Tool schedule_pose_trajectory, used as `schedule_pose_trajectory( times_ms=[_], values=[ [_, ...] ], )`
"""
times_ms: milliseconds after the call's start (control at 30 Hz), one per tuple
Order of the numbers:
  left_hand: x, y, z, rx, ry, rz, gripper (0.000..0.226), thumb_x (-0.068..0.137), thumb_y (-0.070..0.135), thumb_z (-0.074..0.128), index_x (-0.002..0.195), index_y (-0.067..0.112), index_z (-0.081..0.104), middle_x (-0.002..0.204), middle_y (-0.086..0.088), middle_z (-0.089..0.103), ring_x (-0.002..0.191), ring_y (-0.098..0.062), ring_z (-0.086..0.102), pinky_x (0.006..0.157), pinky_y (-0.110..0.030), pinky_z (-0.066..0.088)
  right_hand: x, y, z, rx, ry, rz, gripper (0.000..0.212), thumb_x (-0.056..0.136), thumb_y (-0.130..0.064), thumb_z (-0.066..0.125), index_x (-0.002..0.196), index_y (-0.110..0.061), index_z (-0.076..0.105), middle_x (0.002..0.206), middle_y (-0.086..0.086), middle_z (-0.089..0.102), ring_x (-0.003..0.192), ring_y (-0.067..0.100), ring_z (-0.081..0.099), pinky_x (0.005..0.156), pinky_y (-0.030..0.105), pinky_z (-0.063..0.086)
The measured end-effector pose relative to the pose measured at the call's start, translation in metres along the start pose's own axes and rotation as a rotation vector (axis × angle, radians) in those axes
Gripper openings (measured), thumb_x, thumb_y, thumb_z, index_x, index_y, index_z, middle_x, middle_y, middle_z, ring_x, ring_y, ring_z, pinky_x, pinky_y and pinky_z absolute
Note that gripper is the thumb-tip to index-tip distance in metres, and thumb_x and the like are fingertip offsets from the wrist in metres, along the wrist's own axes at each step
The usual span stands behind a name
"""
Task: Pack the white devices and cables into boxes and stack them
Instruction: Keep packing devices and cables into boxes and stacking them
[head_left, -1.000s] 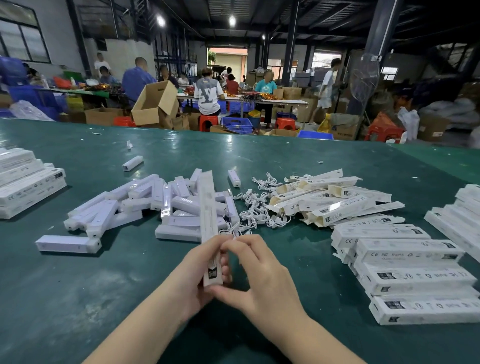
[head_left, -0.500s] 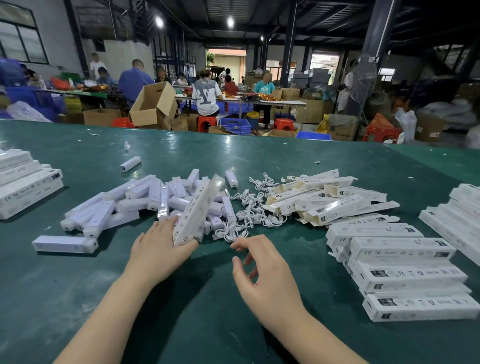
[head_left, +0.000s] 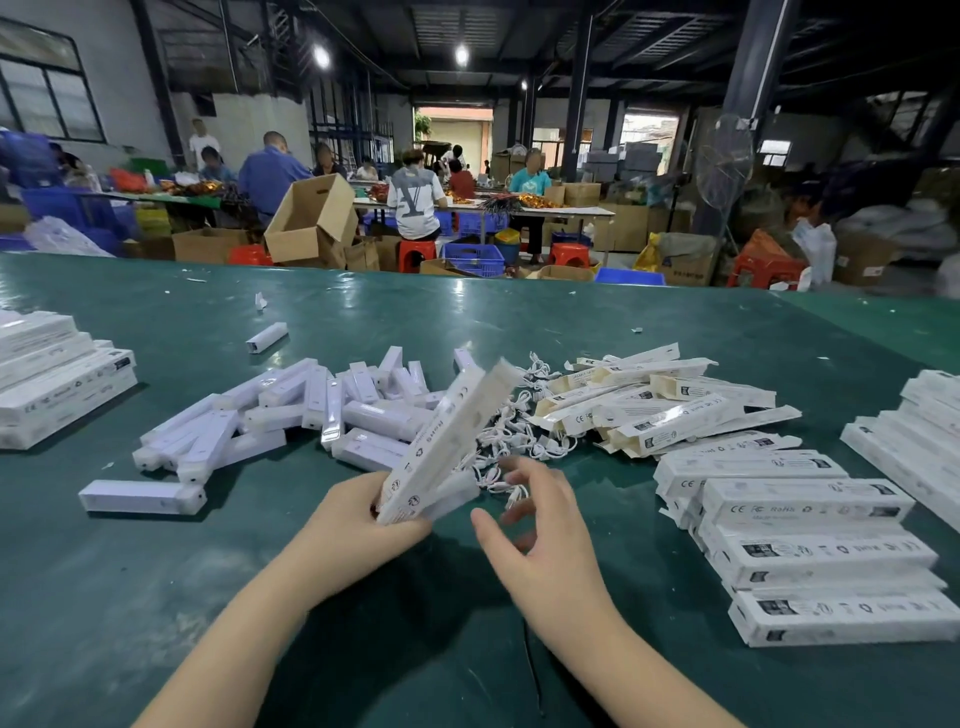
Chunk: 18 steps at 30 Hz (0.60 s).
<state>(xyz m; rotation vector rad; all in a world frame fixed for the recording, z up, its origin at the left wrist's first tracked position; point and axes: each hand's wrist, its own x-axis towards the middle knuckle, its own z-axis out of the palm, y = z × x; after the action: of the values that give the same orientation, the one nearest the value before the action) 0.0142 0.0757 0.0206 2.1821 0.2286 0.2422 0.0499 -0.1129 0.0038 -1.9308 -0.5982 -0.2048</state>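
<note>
The stack of long white printed cardboard boxes (head_left: 57, 384) is cut off at the left edge (likewise the far-right stack (head_left: 919, 431)); the right hand's fingertips (head_left: 511, 512) are motion-blurred.

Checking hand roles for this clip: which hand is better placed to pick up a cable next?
Right. The right hand is free beside the cables; the left hand holds a box.

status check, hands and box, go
Left hand grips one long white box, tilted up off the table. Right hand open, empty, beside the cables. Nothing in the way.
</note>
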Motion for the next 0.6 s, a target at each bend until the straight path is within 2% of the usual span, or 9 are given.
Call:
schedule_pose_trajectory(
  times_ms=[67, 100, 167, 267, 333, 400, 433, 500, 600],
  values=[
    [-0.006, 0.012, 0.005, -0.206, -0.130, -0.006, 0.027, 0.068, 0.032, 0.068, 0.083, 0.010, 0.066, 0.061, 0.008, 0.056, 0.056, -0.007, 0.047, 0.052, -0.017, 0.039, 0.003, -0.004, -0.002, 0.269, -0.093, 0.150, 0.060, 0.086, -0.023, 0.071, 0.132, -0.044, 0.040, 0.126, -0.020, 0.043, 0.087, 0.001, 0.060, 0.074, 0.024, 0.054],
    [-0.009, 0.016, 0.008, -0.256, -0.194, 0.004, 0.033, 0.066, 0.035, 0.068, 0.088, 0.010, 0.069, 0.064, 0.006, 0.060, 0.058, -0.006, 0.051, 0.054, -0.017, 0.041, 0.004, -0.004, -0.002, 0.417, -0.153, 0.197, 0.059, 0.087, -0.016, 0.071, 0.132, -0.041, 0.043, 0.128, -0.015, 0.048, 0.082, 0.003, 0.064, 0.068, 0.026, 0.056],
    [-0.012, 0.020, 0.013, -0.290, -0.246, 0.023, 0.035, 0.067, 0.037, 0.070, 0.096, 0.017, 0.073, 0.076, 0.003, 0.070, 0.067, -0.005, 0.059, 0.060, -0.016, 0.046, 0.007, -0.004, -0.004, 0.549, -0.217, 0.187, 0.037, 0.089, -0.005, 0.068, 0.118, -0.026, 0.058, 0.114, -0.003, 0.068, 0.082, 0.012, 0.068, 0.061, 0.026, 0.054],
    [-0.010, 0.016, 0.014, -0.269, -0.037, 0.025, 0.021, 0.078, 0.031, 0.077, 0.098, 0.026, 0.073, 0.088, 0.005, 0.074, 0.075, -0.010, 0.064, 0.067, -0.022, 0.051, 0.010, -0.007, -0.012, 0.584, -0.024, 0.143, 0.013, 0.087, -0.007, 0.070, 0.094, -0.017, 0.065, 0.088, -0.003, 0.075, 0.077, 0.014, 0.067, 0.060, 0.021, 0.053],
    [-0.006, 0.007, 0.009, 0.012, 0.185, 0.077, 0.008, 0.082, 0.031, 0.074, 0.087, 0.028, 0.070, 0.077, 0.008, 0.070, 0.070, -0.012, 0.061, 0.067, -0.026, 0.050, 0.013, -0.007, -0.021, 0.560, 0.171, 0.141, 0.011, 0.087, -0.021, 0.071, 0.091, -0.024, 0.061, 0.082, -0.010, 0.071, 0.070, 0.006, 0.066, 0.061, 0.012, 0.050],
    [-0.003, -0.001, 0.005, 0.326, 0.270, 0.104, 0.014, 0.082, 0.035, 0.069, 0.076, 0.025, 0.062, 0.063, 0.006, 0.061, 0.062, -0.013, 0.055, 0.063, -0.030, 0.048, 0.016, -0.007, -0.031, 0.456, 0.345, 0.117, 0.015, 0.088, -0.035, 0.067, 0.092, -0.038, 0.053, 0.084, -0.017, 0.068, 0.075, -0.007, 0.064, 0.067, 0.003, 0.045],
    [-0.002, -0.004, 0.004, 0.371, 0.270, 0.096, 0.016, 0.082, 0.035, 0.068, 0.074, 0.024, 0.059, 0.061, 0.006, 0.058, 0.061, -0.012, 0.053, 0.061, -0.029, 0.047, 0.017, -0.008, -0.035, 0.447, 0.420, 0.090, 0.016, 0.089, -0.034, 0.065, 0.096, -0.040, 0.051, 0.090, -0.016, 0.066, 0.082, -0.007, 0.064, 0.071, 0.004, 0.045],
    [0.001, -0.008, 0.003, 0.394, 0.259, 0.091, 0.024, 0.081, 0.030, 0.067, 0.063, 0.026, 0.052, 0.060, 0.005, 0.053, 0.059, -0.009, 0.048, 0.055, -0.023, 0.040, 0.018, -0.010, -0.041, 0.513, 0.498, -0.022, 0.019, 0.093, -0.022, 0.062, 0.106, -0.032, 0.052, 0.102, -0.011, 0.064, 0.092, 0.006, 0.065, 0.077, 0.015, 0.052],
    [0.006, -0.011, 0.004, 0.469, 0.277, 0.156, 0.040, 0.081, 0.025, 0.068, 0.054, 0.031, 0.038, 0.059, 0.007, 0.047, 0.060, -0.008, 0.043, 0.051, -0.017, 0.030, 0.015, -0.018, -0.044, 0.454, 0.492, -0.190, 0.031, 0.093, -0.003, 0.059, 0.108, -0.029, 0.050, 0.107, -0.024, 0.060, 0.100, 0.007, 0.062, 0.080, 0.015, 0.051]
  ],
)
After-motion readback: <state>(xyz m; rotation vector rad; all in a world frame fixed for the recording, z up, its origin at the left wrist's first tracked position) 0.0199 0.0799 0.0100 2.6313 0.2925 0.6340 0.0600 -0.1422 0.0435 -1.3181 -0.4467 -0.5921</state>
